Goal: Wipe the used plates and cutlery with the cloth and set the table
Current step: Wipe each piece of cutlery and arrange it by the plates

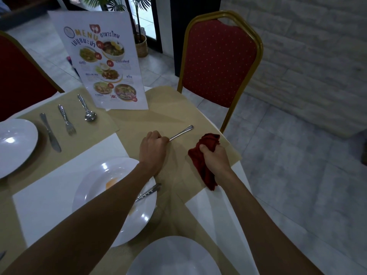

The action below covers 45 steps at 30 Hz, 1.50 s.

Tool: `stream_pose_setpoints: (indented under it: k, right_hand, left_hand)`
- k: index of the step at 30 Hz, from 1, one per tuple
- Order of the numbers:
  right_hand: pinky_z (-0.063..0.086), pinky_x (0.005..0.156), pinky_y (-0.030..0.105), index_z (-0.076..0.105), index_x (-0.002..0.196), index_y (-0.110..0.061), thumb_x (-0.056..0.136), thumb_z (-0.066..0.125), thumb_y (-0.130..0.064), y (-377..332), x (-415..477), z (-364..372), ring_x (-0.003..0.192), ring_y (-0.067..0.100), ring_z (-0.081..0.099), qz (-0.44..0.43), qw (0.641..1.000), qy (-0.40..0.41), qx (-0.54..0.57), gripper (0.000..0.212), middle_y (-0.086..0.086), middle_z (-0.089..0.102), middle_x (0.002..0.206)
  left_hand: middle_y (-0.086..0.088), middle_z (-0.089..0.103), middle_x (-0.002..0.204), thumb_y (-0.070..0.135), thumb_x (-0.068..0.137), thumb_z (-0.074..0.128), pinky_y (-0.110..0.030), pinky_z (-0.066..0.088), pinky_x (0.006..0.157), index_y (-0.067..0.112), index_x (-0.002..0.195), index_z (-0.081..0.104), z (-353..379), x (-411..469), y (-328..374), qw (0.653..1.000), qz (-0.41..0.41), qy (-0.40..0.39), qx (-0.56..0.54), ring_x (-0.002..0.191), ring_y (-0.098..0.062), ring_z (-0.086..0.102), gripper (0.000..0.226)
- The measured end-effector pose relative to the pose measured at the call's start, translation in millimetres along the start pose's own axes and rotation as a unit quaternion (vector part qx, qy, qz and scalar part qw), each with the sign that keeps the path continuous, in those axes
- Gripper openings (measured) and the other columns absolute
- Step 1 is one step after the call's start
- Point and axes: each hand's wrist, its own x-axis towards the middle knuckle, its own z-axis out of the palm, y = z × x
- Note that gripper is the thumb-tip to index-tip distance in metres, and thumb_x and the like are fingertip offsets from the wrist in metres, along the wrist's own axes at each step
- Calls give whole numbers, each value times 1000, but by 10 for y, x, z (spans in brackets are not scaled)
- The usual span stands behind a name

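My left hand (153, 149) grips one end of a metal piece of cutlery (181, 132), whose handle lies out over the beige placemat (158, 114); its working end is hidden in my fist. To its right, my right hand (213, 159) holds a bunched dark red cloth (202, 165) just above the same mat. Under my left forearm sits a white plate with an orange stain (111, 175), and another utensil (149, 192) rests on its rim. A second white plate (174, 257) is at the bottom edge.
At the left is a laid place with a white plate (15, 143), knife (50, 133), fork (66, 120) and spoon (86, 108). An upright menu card (103, 62) stands at the back. A red chair (220, 62) faces the table's right corner.
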Motion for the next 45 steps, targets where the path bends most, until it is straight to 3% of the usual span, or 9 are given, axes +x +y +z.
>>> stream_pose_setpoints:
  k: [5, 12, 18, 22, 24, 29, 32, 40, 45]
  right_hand:
    - [55, 91, 38, 62, 130, -15, 99, 59, -35, -8, -90, -36, 101, 22, 66, 8, 1000, -3, 21, 37, 3, 69, 110]
    - [47, 60, 22, 66, 115, -16, 101, 58, -30, -15, -393, -135, 83, 12, 66, 6, 997, -16, 69, 21, 1, 70, 95]
    - [59, 77, 31, 69, 103, -20, 102, 57, -30, -44, -766, -4, 92, 20, 73, 19, 989, -57, 132, 16, 6, 75, 101]
    - [61, 86, 39, 69, 103, -19, 101, 56, -34, -39, -1025, 140, 95, 23, 74, 33, 986, -97, 131, 20, 7, 76, 101]
    - [61, 79, 34, 69, 100, -19, 102, 55, -32, -38, -1198, 199, 90, 20, 75, 35, 984, -121, 127, 19, 3, 78, 92]
    - [62, 78, 36, 69, 102, -16, 102, 55, -31, -6, -1559, 283, 91, 24, 75, 36, 984, -138, 107, 20, 10, 76, 100]
    - [56, 64, 26, 65, 98, -21, 103, 53, -33, -14, -1718, 279, 87, 20, 71, 34, 985, -140, 93, 17, 7, 73, 98]
    - [52, 58, 21, 63, 107, -22, 104, 52, -36, -87, -2067, 164, 89, 16, 68, 8, 987, -133, 85, 18, 2, 70, 100]
    - [54, 68, 25, 64, 116, -19, 104, 53, -36, 37, -2339, 131, 95, 18, 68, 15, 990, -109, 91, 24, 4, 70, 104]
  left_hand:
    - [-16, 68, 92, 5, 92, 63, -41, 49, 72, 11, 109, 76, -24, -2, 29, 1000, -12, 4, -24, 87, -33, 59, 23]
    - [-16, 70, 92, 12, 93, 63, -39, 49, 76, 8, 104, 76, -363, -213, -63, 993, -59, 36, -92, 91, -35, 61, 18]
    - [-8, 73, 85, 15, 92, 67, -28, 45, 76, 13, 99, 79, -927, -824, -454, 989, -93, 24, -116, 79, -25, 66, 14]
    - [-3, 66, 70, 12, 92, 64, -34, 52, 78, 25, 78, 75, -1045, -1185, -660, 984, -102, -106, -103, 68, -17, 56, 22]
    - [-1, 59, 64, 13, 91, 62, -40, 55, 76, 24, 66, 67, -1019, -1314, -699, 978, -108, -154, -94, 62, -18, 50, 27]
    - [-3, 72, 84, 34, 91, 62, -35, 54, 70, 16, 86, 78, -924, -1362, -510, 975, -116, -185, -42, 83, -22, 64, 25]
    - [-4, 70, 82, 28, 91, 61, -32, 51, 63, 15, 83, 77, -875, -1321, -421, 973, -134, -190, -14, 82, -24, 65, 22]
    - [-4, 67, 75, 23, 88, 59, -28, 35, 55, 12, 70, 67, -877, -1317, -459, 970, -133, -197, -59, 79, -25, 62, 23]
    - [-1, 69, 75, 25, 84, 62, -27, 35, 52, 15, 72, 71, -841, -1385, -483, 975, -98, -191, -60, 77, -22, 60, 18]
